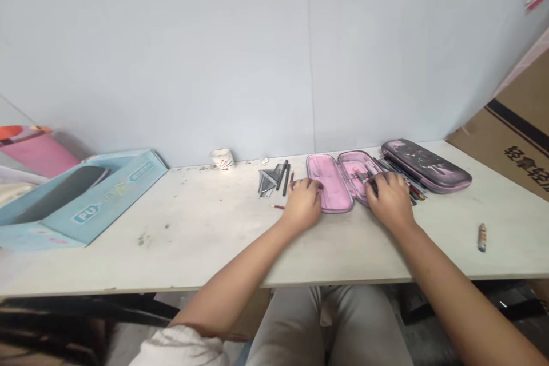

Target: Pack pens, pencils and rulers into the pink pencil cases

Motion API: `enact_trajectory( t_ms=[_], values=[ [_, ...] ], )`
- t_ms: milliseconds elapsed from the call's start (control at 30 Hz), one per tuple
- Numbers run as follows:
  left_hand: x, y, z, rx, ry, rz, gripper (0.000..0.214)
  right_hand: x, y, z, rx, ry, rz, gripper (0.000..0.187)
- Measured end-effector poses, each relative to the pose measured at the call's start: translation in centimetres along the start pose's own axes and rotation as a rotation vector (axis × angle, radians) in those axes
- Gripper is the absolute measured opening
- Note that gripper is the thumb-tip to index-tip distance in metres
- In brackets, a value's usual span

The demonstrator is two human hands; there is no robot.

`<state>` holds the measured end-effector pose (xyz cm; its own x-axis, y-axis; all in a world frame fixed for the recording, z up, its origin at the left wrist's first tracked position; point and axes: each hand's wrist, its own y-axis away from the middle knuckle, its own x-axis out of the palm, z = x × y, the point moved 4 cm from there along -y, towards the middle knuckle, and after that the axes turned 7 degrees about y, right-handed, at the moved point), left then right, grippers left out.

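An open pencil case [337, 191] with a pink lining lies spread on the table. My left hand [303, 200] is at its left edge, fingers curled onto the rim. At the right half, my right hand [391, 197] bends over the compartment, thumb and fingers drawn together; what they hold is hidden. A few light-coloured pens [361, 176] show in that half beside the fingertips. Past my left hand lie grey rulers and set squares [269, 178], dark pens [285, 178] and a red pencil [277, 206]. More pens and pencils [415, 190] are partly covered by my right hand.
A closed dark pencil case [424, 164] lies at the right rear. A small tube-like item [482, 238] is near the right front. A paper cup [222, 159] stands by the wall. A blue box [107, 194] fills the left, and a cardboard box [510, 126] is beyond the right end.
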<state>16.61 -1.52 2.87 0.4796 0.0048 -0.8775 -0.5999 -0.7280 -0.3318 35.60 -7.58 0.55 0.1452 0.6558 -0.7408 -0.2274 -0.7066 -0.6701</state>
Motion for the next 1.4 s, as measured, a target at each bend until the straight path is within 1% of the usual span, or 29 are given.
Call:
enact_trajectory(
  t_ms=[100,200,300,367,433,500,567,667,800,900,1000,1033,1067,1100,1200,1300,1367,1400],
  values=[
    [-2.2,1.8,4.1,-0.053,-0.036,-0.002,0.028,-1.1,0.0,3.5,-0.179,-0.107,-0.027,0.022],
    [-2.9,3.6,7.2,-0.066,-0.104,0.069,0.027,-1.6,0.3,8.6,-0.344,-0.207,0.026,0.021],
    [-2.7,5.2,8.7,-0.023,-0.179,0.141,0.023,-1.6,0.8,13.8,-0.498,-0.24,0.095,0.02],
    [-2.4,5.8,9.2,0.006,-0.208,0.156,0.02,-1.0,1.1,16.5,-0.582,-0.215,0.149,0.02],
    [-2.3,6.0,9.5,0.031,-0.202,0.149,0.018,-0.3,1.4,18.3,-0.639,-0.162,0.197,0.019],
    [-2.4,5.8,9.8,0.048,-0.165,0.135,0.017,0.3,1.3,19.2,-0.681,-0.117,0.227,0.016],
    [-2.8,5.3,10.1,0.044,-0.118,0.12,0.019,0.6,0.8,19.3,-0.69,-0.101,0.237,0.019],
    [-3.5,4.2,10.8,0.034,-0.067,0.096,0.027,0.7,-0.8,18.2,-0.636,-0.1,0.213,0.02],
    [-4.5,2.1,12.0,0.048,-0.059,0.094,0.03,0.9,-2.6,15.4,-0.496,-0.088,0.16,0.021],
    [-5.3,-0.3,13.8,0.003,-0.075,0.085,0.03,1.4,-3.2,13.3,-0.359,-0.094,0.133,0.023],
    [-5.9,-3.4,16.6,-0.109,-0.098,0.014,0.025,1.6,-3.2,12.3,-0.302,-0.1,0.118,0.025],
    [-6.0,-4.5,17.6,-0.16,-0.106,0.001,0.025,1.6,-3.2,12.3,-0.302,-0.098,0.113,0.025],
    [-5.9,-5.5,18.8,-0.24,-0.11,-0.012,0.025,1.5,-3.3,12.3,-0.305,-0.096,0.108,0.025],
    [-5.9,-6.4,19.9,-0.34,-0.114,-0.034,0.027,1.5,-3.3,12.4,-0.311,-0.095,0.105,0.025],
    [-5.3,-8.6,22.2,-0.479,-0.144,-0.074,0.036,1.3,-3.5,12.7,-0.331,-0.106,0.091,0.025],
    [-4.5,-9.6,22.7,-0.517,-0.158,-0.072,0.037,1.4,-3.7,12.6,-0.33,-0.125,0.066,0.024],
    [-4.3,-9.8,21.9,-0.485,-0.154,-0.064,0.032,1.5,-3.8,12.5,-0.319,-0.143,0.061,0.023],
    [-4.2,-9.7,21.2,-0.448,-0.142,-0.063,0.03,1.5,-3.8,12.5,-0.31,-0.155,0.062,0.023]
  ],
)
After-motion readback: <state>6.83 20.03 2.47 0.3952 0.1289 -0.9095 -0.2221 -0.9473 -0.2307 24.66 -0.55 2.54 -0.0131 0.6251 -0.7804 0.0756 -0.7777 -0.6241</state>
